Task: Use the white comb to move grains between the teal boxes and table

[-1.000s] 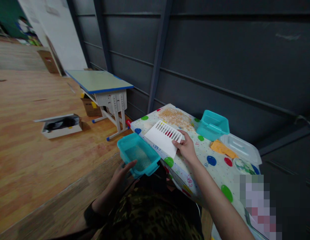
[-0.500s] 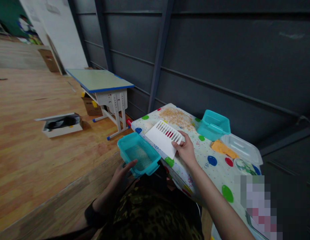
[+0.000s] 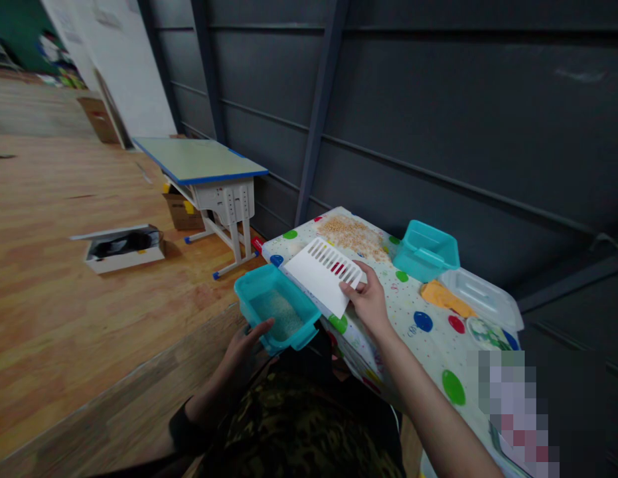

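My left hand (image 3: 247, 346) grips the near side of a teal plastic container (image 3: 249, 282), thumb over the rim and other fingers hidden below. Fine pale grains (image 3: 279, 312) cover part of its bottom. The container is just off the table's left edge. My right hand (image 3: 366, 295) pinches the right end of a flat white slotted scraper (image 3: 313, 279), lying low over the tabletop with its plain edge at the table edge beside the container. Past the scraper spreads a patch of yellowish kernels (image 3: 346, 232) mixed with finer bits.
A second teal container (image 3: 428, 249), a clear lid (image 3: 490, 299) and an orange cloth (image 3: 445, 297) are on the balloon-patterned tablecloth (image 3: 388, 318). A dark panelled wall (image 3: 438, 119) backs the table. A desk (image 3: 199, 159) and an open white box (image 3: 127, 252) stand to the left.
The white scraper and my right hand have shifted slightly left, towards the container at the table edge. My left hand and the container stay nearly in place.
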The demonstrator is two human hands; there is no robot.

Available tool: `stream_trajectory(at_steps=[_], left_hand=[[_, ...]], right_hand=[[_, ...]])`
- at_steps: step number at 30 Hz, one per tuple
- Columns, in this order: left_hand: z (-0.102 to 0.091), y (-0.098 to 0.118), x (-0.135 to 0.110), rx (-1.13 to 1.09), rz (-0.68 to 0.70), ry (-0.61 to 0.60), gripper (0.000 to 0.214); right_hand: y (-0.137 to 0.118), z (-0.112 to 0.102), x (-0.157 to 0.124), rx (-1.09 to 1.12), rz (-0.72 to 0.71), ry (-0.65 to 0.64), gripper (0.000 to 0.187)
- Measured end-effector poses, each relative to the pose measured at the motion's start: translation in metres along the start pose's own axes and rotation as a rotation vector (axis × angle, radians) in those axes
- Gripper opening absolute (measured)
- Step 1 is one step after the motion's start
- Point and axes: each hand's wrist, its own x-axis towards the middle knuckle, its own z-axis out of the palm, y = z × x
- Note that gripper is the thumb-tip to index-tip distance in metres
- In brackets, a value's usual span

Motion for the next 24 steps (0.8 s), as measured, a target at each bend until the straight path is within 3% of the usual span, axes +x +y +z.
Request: stream_trajectory(at_steps=[6, 9, 20, 24], left_hand=[[-0.002, 0.006, 0.001, -0.008, 0.047, 0.034, 0.019], [-0.003, 0.009, 0.005, -0.006, 0.052, 0.051, 0.019], [0.004, 0.017, -0.002, -0.009, 0.055, 0.074, 0.027], [0.000, 0.012, 0.003, 0.003, 0.055, 0.063, 0.025]], right_hand=[[-0.004, -0.011, 0.037, -0.169, -0.150, 0.175, 0.076], [-0.002, -0.014, 0.049, -0.275, -0.201, 0.201, 0.069], [0.016, -0.005, 0.060, -0.207, -0.140, 0.106, 0.070], [0.021, -0.002, 0.059, -0.113, -0.068, -0.014, 0.072]])
